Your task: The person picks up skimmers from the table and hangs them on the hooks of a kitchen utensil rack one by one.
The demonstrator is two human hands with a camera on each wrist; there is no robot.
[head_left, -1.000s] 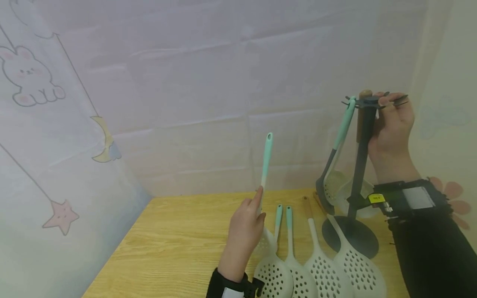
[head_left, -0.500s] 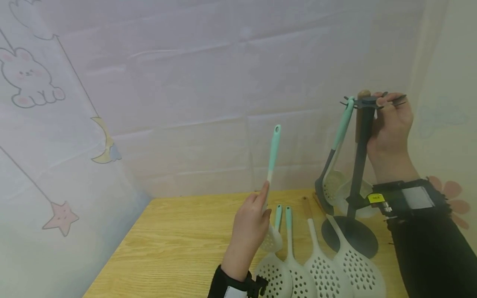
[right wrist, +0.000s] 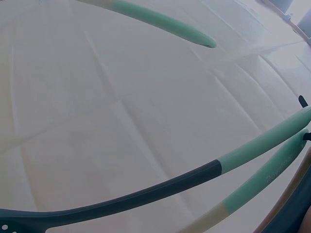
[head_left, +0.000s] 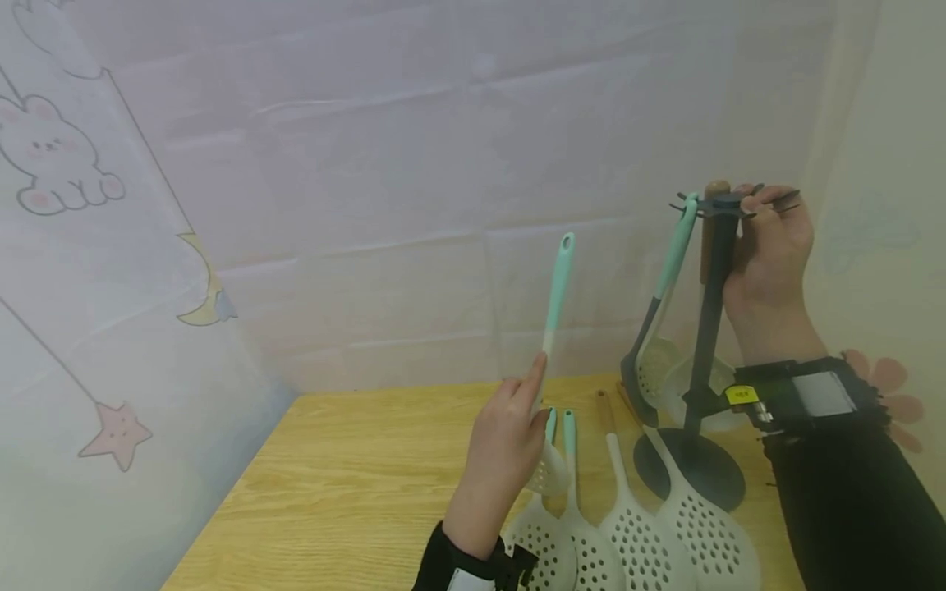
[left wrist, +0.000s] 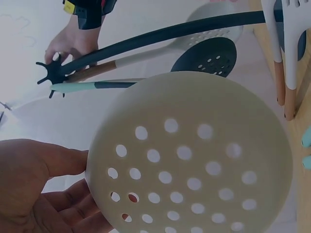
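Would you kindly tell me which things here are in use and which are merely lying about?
In use: left hand holding white perforated skimmer with mint handle; right hand gripping dark utensil stand.
Lying about: four white skimmers on wooden table.

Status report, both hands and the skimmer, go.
Left hand grips white skimmer, mint handle up. Right hand grips top of dark utensil stand. Two utensils hang on the stand's left side, four skimmers lie on the table below.
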